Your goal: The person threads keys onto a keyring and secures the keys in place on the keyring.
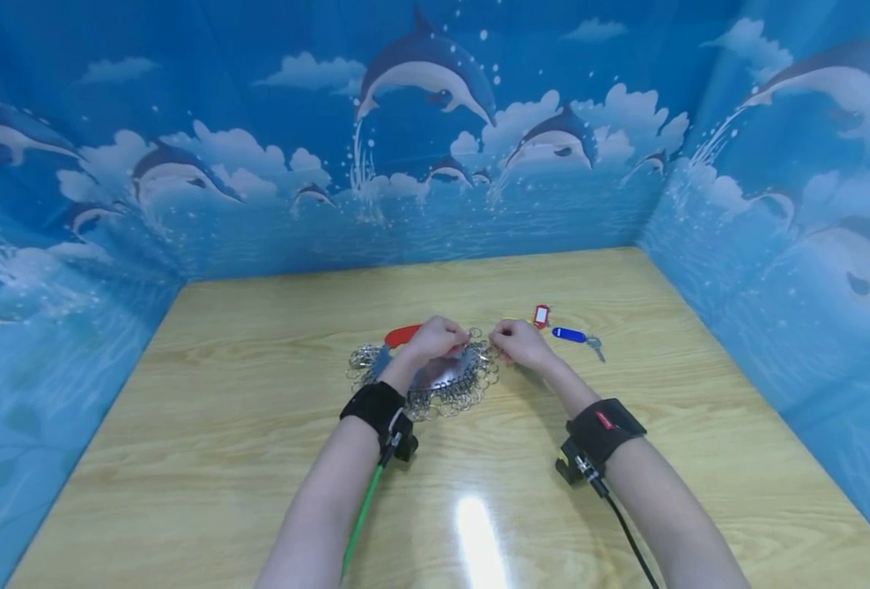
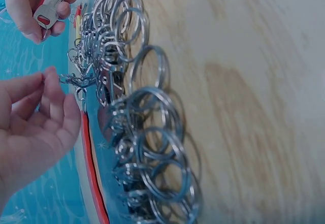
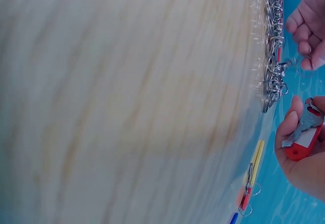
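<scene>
In the head view a shiny metal cluster, fringed with many split key rings [image 1: 446, 405], lies on the table between the hands. Over its far right side, my left hand [image 1: 435, 337] pinches a small metal ring [image 2: 76, 79] with a short chain between thumb and forefinger. To the right, my right hand [image 1: 522, 342] holds a silver key [image 3: 305, 125] together with a red key tag [image 3: 298, 153] that has a white label. The fingers curl round both, close to the raised ring.
A red flat oval piece [image 1: 401, 335] lies behind the cluster. Right of the hands are a red key tag with a white window [image 1: 541, 316] and a blue tag [image 1: 569, 334] with a key [image 1: 595, 347]. A yellow tag [image 3: 258, 155] lies nearby. Dolphin-print curtains [image 1: 420, 213] enclose the table.
</scene>
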`<state>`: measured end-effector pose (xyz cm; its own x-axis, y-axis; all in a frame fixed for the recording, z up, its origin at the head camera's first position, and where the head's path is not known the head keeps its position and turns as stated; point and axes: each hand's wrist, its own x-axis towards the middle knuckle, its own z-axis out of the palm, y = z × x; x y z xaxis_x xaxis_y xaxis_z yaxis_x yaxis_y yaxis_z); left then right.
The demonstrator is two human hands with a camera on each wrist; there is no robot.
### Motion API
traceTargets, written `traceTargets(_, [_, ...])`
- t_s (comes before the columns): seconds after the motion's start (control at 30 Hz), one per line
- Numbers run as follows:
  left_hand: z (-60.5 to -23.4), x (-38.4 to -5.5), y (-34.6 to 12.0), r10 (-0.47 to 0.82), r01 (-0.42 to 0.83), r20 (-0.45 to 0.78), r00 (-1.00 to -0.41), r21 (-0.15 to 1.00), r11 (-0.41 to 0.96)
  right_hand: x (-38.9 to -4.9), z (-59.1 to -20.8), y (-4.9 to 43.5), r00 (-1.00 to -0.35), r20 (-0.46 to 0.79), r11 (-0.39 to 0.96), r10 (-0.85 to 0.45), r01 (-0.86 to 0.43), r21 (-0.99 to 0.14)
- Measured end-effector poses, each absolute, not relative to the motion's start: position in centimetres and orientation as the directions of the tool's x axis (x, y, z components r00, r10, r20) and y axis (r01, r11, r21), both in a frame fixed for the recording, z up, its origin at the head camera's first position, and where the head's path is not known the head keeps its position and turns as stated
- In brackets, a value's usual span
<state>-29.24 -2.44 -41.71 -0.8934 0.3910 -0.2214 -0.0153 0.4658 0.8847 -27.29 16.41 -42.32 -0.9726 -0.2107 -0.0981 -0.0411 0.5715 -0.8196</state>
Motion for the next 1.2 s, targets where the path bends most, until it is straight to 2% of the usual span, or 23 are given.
traceTargets(0.13, [-41.64, -29.32, -2.35, 0.441, -0.038, -0.233, -0.867, 0.913, 0.406, -27.42, -42.27, 16.35, -0.974, -0.084, 0.582, -0.211, -0.056, -0.811])
traceTargets(0.37, [-41.86, -29.36, -2.19, 0.483, -0.031, -0.239, -0.842, 0.916, 0.4, -27.27, -42.05, 16.14, -0.974, -0.08, 0.59, -0.213, -0.064, -0.805])
traceTargets(1.2, [-42.56, -29.22, -2.08, 0.444, -0.059, -0.23, -0.866, 0.928, 0.367, -27.18, -42.5, 15.99, -0.97, -0.094, 0.591, -0.224, -0.058, -0.805])
